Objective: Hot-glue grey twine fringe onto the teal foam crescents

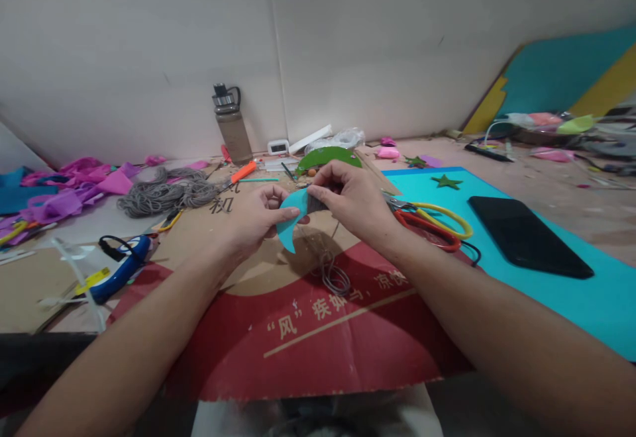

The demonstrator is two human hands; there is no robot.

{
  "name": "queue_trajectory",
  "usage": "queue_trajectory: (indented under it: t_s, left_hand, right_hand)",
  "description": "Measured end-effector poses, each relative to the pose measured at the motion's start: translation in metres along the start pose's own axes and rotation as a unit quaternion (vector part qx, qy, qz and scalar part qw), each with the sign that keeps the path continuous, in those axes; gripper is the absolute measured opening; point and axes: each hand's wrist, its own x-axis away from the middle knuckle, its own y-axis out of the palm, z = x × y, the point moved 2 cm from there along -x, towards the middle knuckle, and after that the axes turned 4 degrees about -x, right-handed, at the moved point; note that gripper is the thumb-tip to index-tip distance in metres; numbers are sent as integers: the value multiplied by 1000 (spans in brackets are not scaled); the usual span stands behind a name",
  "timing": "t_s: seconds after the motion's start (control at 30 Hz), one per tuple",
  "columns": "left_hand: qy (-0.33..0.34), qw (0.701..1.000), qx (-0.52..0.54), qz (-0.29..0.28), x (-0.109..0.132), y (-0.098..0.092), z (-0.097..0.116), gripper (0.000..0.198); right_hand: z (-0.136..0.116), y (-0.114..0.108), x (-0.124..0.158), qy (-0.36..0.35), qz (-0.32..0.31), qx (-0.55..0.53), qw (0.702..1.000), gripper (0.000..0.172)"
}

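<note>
Turquoise crescent-shaped thin-sheet cutout [289,233] is above red-and-tan printed cardboard [348,351], left hand [262,214] gripping its middle, right hand [352,193] pinching its upper end. Light pressure (the pointed tail looks bendable) should suit, keeping the looped grey cord [334,279] clear.

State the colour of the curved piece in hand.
The curved piece is turquoise; see head view.

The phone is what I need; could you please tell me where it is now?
In the head view, the phone lies at right on the turquoise sheet, just right of the green star.
</note>
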Motion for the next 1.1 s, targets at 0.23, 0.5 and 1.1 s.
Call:
queue_trajectory:
  t_s: [0.23, 0.5, 1.1]
  left_hand:
    - [7, 1000, -6, 14, -1, 3, 1, 38]
    - [54, 998, 20, 39, -3, 4, -5, 29]
    - [23, 972, -235, -3, 4, -3, 3, 16]
  right_hand:
    - [3, 1, 0, 4, 12, -13, 1000, 12]
    - [1, 4, -2, 52, -5, -107, 993, 15]
    - [5, 6, 2, 165, -46, -232, 958, 26]
